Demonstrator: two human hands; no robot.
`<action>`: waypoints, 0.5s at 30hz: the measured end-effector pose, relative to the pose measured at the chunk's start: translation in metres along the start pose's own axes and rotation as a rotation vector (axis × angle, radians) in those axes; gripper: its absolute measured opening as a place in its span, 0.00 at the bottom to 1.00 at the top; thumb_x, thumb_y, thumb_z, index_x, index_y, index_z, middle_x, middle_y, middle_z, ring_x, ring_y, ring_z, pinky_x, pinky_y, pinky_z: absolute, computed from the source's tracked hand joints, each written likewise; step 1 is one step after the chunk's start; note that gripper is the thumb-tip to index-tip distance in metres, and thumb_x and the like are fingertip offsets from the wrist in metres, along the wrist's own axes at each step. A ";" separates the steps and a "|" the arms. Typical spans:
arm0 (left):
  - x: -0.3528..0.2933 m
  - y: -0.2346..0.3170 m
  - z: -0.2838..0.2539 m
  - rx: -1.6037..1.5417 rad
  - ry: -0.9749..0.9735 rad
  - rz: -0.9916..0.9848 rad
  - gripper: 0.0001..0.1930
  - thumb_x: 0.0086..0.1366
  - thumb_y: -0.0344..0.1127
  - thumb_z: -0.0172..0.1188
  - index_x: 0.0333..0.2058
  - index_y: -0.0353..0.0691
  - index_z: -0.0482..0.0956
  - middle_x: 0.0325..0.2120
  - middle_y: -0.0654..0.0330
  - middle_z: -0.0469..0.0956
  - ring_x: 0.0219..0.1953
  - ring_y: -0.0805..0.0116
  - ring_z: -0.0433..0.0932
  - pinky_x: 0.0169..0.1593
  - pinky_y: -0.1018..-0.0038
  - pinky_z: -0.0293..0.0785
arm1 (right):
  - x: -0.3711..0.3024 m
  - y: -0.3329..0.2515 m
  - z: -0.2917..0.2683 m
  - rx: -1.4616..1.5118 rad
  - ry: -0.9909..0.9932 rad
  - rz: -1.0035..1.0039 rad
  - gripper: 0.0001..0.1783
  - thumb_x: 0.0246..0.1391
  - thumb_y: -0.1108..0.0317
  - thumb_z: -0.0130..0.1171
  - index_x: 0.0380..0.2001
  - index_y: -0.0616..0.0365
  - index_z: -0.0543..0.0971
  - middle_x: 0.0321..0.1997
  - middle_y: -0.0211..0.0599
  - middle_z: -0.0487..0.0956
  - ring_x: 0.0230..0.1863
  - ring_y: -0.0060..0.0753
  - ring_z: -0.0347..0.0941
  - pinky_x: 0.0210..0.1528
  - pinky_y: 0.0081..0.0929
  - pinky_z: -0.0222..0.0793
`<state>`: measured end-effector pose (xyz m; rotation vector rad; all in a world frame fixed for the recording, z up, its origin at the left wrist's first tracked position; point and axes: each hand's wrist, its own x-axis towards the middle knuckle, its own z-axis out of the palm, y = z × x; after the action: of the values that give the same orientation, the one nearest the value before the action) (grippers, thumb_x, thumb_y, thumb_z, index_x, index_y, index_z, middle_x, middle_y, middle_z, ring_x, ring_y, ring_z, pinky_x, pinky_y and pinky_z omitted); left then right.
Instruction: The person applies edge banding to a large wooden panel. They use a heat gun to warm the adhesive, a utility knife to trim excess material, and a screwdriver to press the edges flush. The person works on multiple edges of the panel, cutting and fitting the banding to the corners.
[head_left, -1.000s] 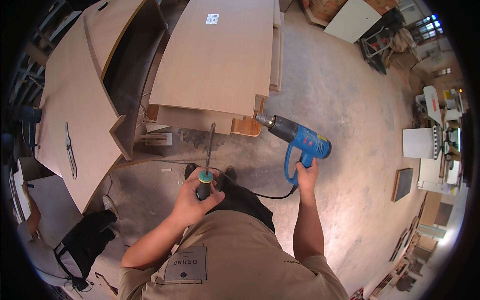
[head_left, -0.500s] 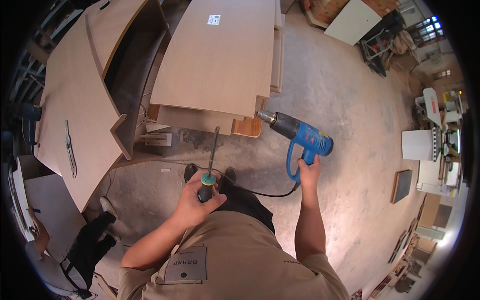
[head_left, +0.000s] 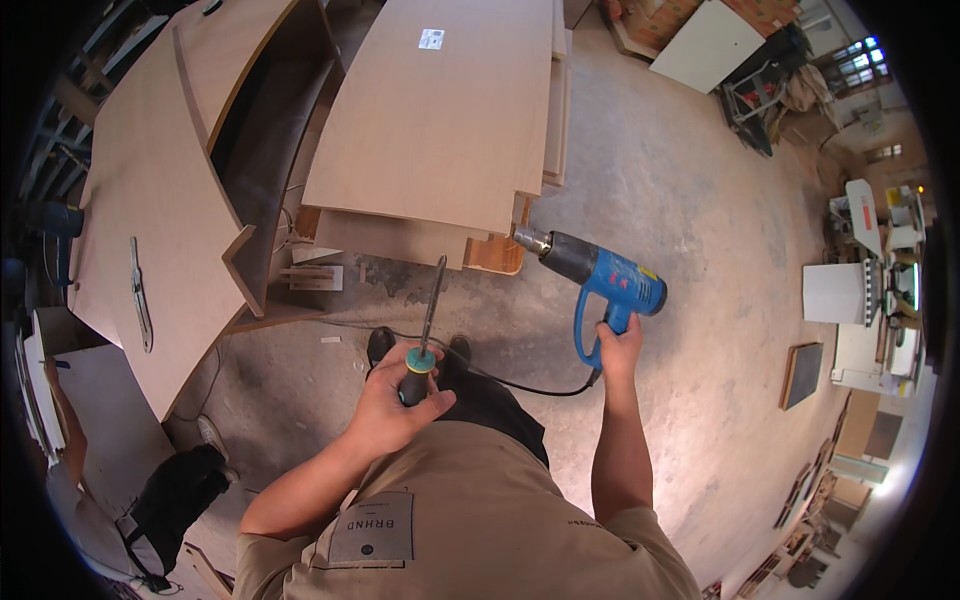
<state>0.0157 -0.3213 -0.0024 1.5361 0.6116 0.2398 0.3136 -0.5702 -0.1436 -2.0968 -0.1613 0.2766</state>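
My left hand (head_left: 397, 398) is closed round the dark and green handle of a screwdriver (head_left: 428, 325), its long shaft pointing up and away from me. A blue heat gun (head_left: 622, 283) with a black collar is gripped by its handle in my right hand (head_left: 619, 346). Its metal nozzle points left, toward the near corner of a stack of wooden panels (head_left: 430, 130); I cannot tell whether it touches them. From the handle's base a black cord (head_left: 530, 387) runs left past my feet.
At left, a wooden cabinet (head_left: 150, 190) has a metal hinge-like strip (head_left: 139, 295) lying on it. Another heat gun (head_left: 62, 228) is at the far left. A co-worker's dark-trousered legs (head_left: 180, 500) show at lower left. Wood offcuts (head_left: 312, 277) lie on the floor. Machines (head_left: 840, 292) stand right.
The screwdriver's tip has shifted slightly right. The co-worker at lower left has changed posture. My right hand's hold on the heat gun is the same.
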 end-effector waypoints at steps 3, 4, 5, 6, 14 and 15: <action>-0.001 0.001 0.000 -0.001 0.022 0.010 0.09 0.52 0.28 0.70 0.25 0.34 0.76 0.47 0.57 0.75 0.43 0.66 0.75 0.49 0.70 0.72 | -0.009 -0.004 -0.008 -0.033 -0.005 0.018 0.18 0.43 0.72 0.63 0.41 0.62 0.75 0.32 0.33 0.77 0.33 0.27 0.72 0.39 0.28 0.70; -0.002 0.001 -0.001 -0.010 0.013 -0.014 0.09 0.52 0.28 0.70 0.26 0.34 0.76 0.47 0.57 0.75 0.43 0.66 0.75 0.49 0.70 0.72 | -0.013 -0.007 -0.010 -0.047 -0.013 0.030 0.18 0.43 0.73 0.63 0.41 0.62 0.75 0.32 0.33 0.77 0.32 0.27 0.71 0.39 0.27 0.69; -0.002 0.002 -0.001 -0.011 0.014 -0.012 0.10 0.52 0.29 0.71 0.26 0.34 0.77 0.47 0.57 0.75 0.44 0.66 0.75 0.49 0.70 0.72 | -0.016 -0.009 -0.014 -0.023 -0.007 0.029 0.17 0.44 0.73 0.63 0.40 0.62 0.75 0.32 0.32 0.76 0.32 0.26 0.71 0.38 0.26 0.69; -0.003 0.003 -0.002 -0.001 0.017 -0.001 0.10 0.53 0.29 0.71 0.26 0.34 0.77 0.47 0.57 0.75 0.44 0.66 0.76 0.49 0.70 0.72 | -0.019 -0.011 -0.017 0.007 -0.006 0.036 0.16 0.44 0.73 0.63 0.40 0.61 0.75 0.31 0.32 0.76 0.31 0.25 0.70 0.37 0.26 0.69; -0.019 0.007 -0.010 -0.005 0.064 0.017 0.10 0.53 0.30 0.71 0.27 0.34 0.78 0.47 0.54 0.76 0.46 0.62 0.77 0.51 0.68 0.72 | -0.030 -0.036 -0.022 0.557 -0.120 0.269 0.12 0.53 0.72 0.60 0.42 0.55 0.75 0.31 0.31 0.76 0.29 0.27 0.73 0.32 0.28 0.71; -0.023 0.007 -0.011 -0.005 0.087 0.050 0.10 0.53 0.30 0.71 0.27 0.34 0.78 0.48 0.54 0.76 0.46 0.61 0.77 0.51 0.68 0.72 | -0.028 -0.044 -0.021 0.626 -0.124 0.336 0.12 0.55 0.70 0.59 0.43 0.55 0.74 0.31 0.32 0.76 0.29 0.27 0.73 0.31 0.29 0.71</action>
<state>-0.0075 -0.3233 0.0100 1.5434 0.6407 0.3476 0.2918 -0.5711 -0.0922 -1.4744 0.1892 0.5780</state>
